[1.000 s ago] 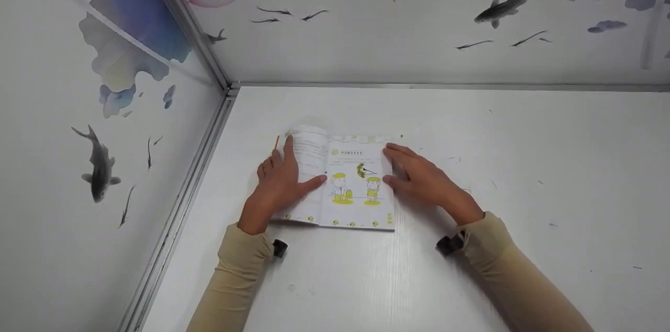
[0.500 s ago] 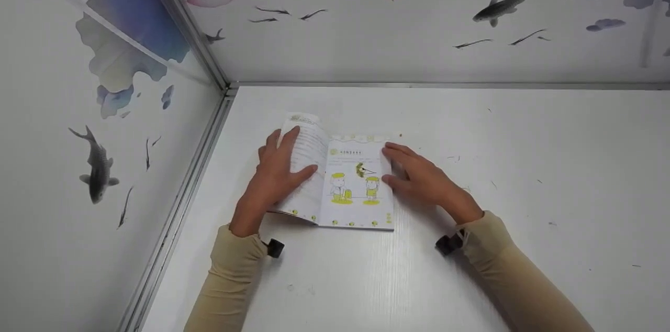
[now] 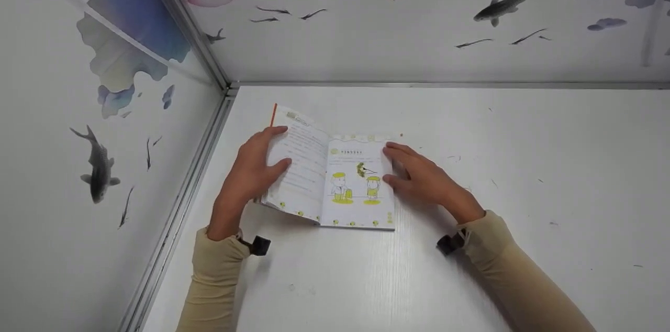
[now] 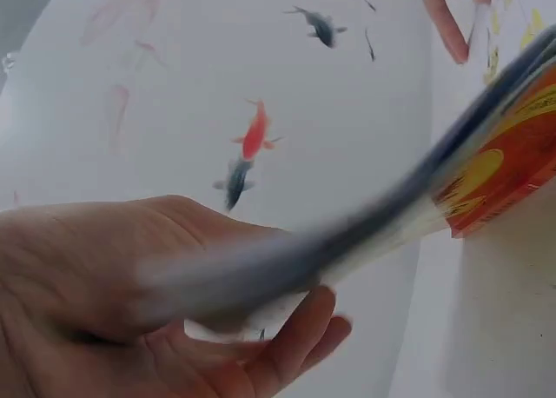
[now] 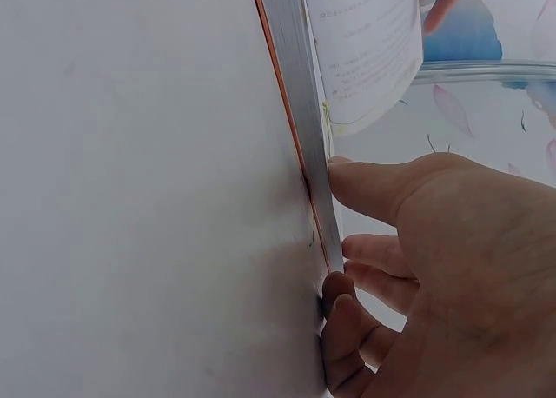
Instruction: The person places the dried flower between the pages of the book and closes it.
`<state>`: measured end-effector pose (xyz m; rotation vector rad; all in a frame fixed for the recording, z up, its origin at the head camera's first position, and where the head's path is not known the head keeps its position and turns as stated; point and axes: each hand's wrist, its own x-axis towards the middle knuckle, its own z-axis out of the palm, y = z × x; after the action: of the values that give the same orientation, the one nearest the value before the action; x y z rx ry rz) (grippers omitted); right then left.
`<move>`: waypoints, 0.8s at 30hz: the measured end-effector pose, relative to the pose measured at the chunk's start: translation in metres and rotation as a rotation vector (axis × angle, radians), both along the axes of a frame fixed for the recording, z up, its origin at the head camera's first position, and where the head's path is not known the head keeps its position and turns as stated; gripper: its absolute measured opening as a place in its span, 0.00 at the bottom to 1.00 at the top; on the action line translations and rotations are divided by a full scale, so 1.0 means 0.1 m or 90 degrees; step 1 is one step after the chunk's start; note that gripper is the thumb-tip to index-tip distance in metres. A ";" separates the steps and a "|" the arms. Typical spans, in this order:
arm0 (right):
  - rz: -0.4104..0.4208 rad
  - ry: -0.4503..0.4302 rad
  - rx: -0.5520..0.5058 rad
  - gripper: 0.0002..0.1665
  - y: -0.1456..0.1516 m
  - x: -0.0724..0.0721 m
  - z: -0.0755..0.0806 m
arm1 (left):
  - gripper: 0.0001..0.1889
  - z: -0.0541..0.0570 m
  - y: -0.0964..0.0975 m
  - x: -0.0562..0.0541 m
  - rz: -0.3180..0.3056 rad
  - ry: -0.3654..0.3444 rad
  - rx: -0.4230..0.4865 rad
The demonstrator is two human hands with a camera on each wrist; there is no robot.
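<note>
An open book [image 3: 358, 214] lies on the white table, its right page printed with yellow and white cartoon figures. The left part of the book [image 3: 301, 164] is lifted and slanted, with text on its page. My left hand [image 3: 246, 169] grips that part, thumb on the page and other fingers behind it. In the left wrist view the blurred page block [image 4: 382, 215] runs between thumb and fingers, and the orange and yellow cover [image 4: 512, 168] shows underneath. My right hand [image 3: 424, 177] holds the right edge; in the right wrist view its thumb presses the top beside the page edges [image 5: 300, 76].
White panels painted with fish [image 3: 502, 4] and lotus shapes stand behind and to the left, meeting the table at a metal rail [image 3: 408, 85]. Small dark marks and bits [image 3: 554, 223] dot the table [image 3: 523, 269] on the right. A black wrist camera [image 3: 260, 245] sits below each hand.
My left hand has moved left, taking the left pages from curled and low to lifted and spread wider. The orange cover edge now shows at the upper left. The right hand stays put.
</note>
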<state>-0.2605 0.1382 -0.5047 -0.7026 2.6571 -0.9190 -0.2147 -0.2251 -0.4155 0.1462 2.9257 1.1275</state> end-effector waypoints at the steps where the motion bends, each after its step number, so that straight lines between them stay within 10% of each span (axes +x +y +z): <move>1: -0.002 -0.002 0.000 0.44 0.00 0.00 0.00 | 0.35 0.02 -0.01 0.01 -0.015 -0.006 0.017; 12: -0.002 -0.003 -0.003 0.43 0.01 0.01 0.01 | 0.36 0.03 0.17 0.04 -0.107 -0.100 0.197; 24: 0.002 -0.001 -0.009 0.43 0.01 0.00 -0.01 | 0.34 -0.33 0.55 -0.03 -0.194 -0.087 0.278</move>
<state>-0.2607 0.1391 -0.5055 -0.7093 2.6494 -0.9386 -0.2174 -0.1704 -0.4486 0.4735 2.3909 1.6176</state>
